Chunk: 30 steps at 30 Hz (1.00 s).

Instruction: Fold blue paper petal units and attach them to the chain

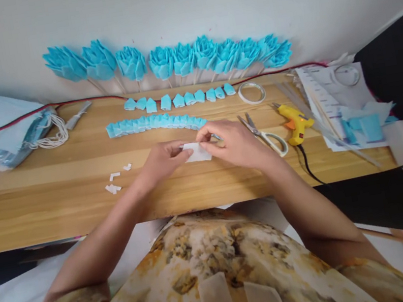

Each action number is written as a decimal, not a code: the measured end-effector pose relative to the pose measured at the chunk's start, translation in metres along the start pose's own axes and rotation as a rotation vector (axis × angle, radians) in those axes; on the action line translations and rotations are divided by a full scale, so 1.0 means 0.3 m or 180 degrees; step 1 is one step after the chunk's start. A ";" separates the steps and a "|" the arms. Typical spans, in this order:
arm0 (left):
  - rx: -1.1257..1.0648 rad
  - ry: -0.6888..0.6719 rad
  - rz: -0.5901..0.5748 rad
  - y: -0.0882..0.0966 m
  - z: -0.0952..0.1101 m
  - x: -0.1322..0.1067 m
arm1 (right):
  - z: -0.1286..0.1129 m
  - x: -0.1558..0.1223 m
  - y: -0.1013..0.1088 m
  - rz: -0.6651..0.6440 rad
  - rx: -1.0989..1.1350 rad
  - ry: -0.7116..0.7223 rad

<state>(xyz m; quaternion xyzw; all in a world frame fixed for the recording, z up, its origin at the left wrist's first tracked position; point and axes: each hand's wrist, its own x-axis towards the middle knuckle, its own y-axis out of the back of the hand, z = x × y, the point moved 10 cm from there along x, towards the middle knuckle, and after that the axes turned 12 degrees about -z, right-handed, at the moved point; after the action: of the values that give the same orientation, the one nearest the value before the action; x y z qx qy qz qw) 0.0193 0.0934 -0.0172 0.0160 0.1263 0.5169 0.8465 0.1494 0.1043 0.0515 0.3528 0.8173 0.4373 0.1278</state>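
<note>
While the paper (pixel 200 154) is held over the near part of the table (pixel 56 183), it is pinched between thumb and fingers by the left hand (pixel 166 160) at one end and by the right hand (pixel 231 143) at the other; how firmly cannot be told. Should its ends be pulled unevenly, it could be creased askew or torn. Just beyond the right hand, the blue row (pixel 154 123) could be knocked out of line by a stray knuckle. By a swing of the right forearm (pixel 301 191), the scissors (pixel 257 132) could be pushed or the cord (pixel 305 162) of the glue gun (pixel 296 122) snagged; by the left forearm (pixel 120 218), the scraps (pixel 113 188) could be scattered.
</note>
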 end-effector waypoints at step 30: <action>-0.1800 0.0001 0.0263 -0.015 -0.079 0.090 | 0.195 -0.070 -0.044 0.1070 0.0742 -0.0212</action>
<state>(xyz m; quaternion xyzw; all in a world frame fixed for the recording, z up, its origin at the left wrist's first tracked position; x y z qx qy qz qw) 0.0294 0.1125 -0.0463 -0.2157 -0.0235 0.5657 0.7956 0.1885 0.1215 0.0046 0.5109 0.7873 0.3430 0.0382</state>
